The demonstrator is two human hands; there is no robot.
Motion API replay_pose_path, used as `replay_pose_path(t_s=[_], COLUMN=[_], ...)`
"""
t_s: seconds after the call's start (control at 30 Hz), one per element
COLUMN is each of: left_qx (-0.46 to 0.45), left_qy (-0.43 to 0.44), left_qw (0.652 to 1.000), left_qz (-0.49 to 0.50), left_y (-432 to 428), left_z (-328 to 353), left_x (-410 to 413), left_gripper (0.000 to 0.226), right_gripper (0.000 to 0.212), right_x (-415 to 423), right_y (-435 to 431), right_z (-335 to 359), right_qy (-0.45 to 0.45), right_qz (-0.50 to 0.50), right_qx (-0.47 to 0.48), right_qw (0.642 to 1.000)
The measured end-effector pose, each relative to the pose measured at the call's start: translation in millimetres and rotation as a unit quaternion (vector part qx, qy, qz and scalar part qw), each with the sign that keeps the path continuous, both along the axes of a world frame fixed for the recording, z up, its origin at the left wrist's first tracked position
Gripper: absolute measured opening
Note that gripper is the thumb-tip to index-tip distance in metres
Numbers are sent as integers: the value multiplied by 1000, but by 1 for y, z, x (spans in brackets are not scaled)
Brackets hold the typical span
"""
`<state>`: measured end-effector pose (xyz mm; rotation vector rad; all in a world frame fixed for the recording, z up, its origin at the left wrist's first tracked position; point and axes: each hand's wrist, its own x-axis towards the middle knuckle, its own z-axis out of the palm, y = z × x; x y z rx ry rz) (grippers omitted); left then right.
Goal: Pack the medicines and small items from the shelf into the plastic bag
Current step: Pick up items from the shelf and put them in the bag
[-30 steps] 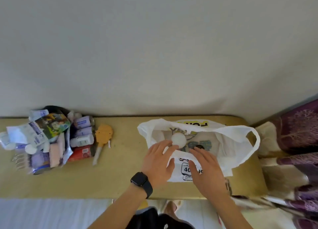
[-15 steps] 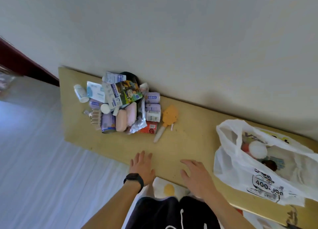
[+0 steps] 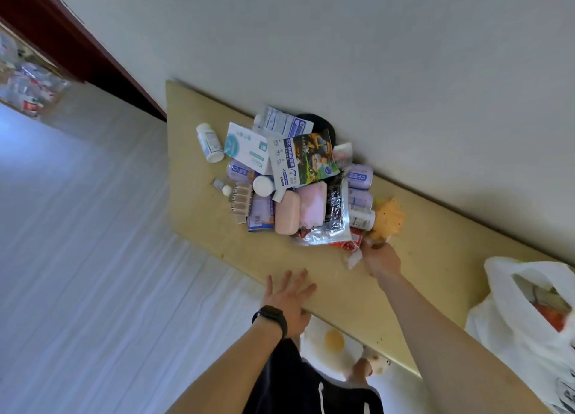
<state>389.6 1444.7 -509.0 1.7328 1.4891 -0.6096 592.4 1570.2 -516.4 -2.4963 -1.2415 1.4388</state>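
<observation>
Right hand [image 3: 381, 258] is out at the near corner of the heap, fingers curled round the white stick of the orange fuzzy toy [image 3: 388, 219], whose head lies on the shelf [image 3: 326, 273] just beside the stacked purple bottles [image 3: 360, 177]. Left hand [image 3: 289, 300] lies flat on the shelf's near edge, fingers spread, black watch [image 3: 272, 317] on the wrist, holding nothing. The heap sits toward the shelf's left end, against the wall: a white pill bottle [image 3: 210, 142] on its side at the far left, a white-and-teal box [image 3: 247, 147], a printed packet with a cartoon picture [image 3: 306, 160], a pink soap case [image 3: 287, 212] beside a folded pink cloth [image 3: 312, 206], a strip of brown capsules [image 3: 241, 200], a clear foil pouch [image 3: 336, 214], and a red packet [image 3: 353, 242] just beside the right hand. The white plastic bag [image 3: 497, 336] stands well apart at the right end, mouth open, something red [image 3: 550, 317] inside
</observation>
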Motion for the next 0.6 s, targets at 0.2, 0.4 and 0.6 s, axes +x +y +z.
replay_pose_path(t_s=[0.2, 0.4, 0.6], left_qx=[135, 172, 152], left_qy=[-114, -75, 36], left_qw=[908, 915, 955], left_qz=[381, 358, 251], left_y=[49, 120, 127], left_z=[24, 24, 13], left_x=[-7, -14, -21], left_gripper=[34, 56, 66], right_gripper=[49, 33, 21], right_x=[14, 26, 38], right_y=[-14, -79, -142], right_z=[-6, 38, 65], right_qy=[-24, 50, 82], right_qz=[8, -89, -185], right_qx=[-30, 20, 63], right_qw=[999, 995, 977])
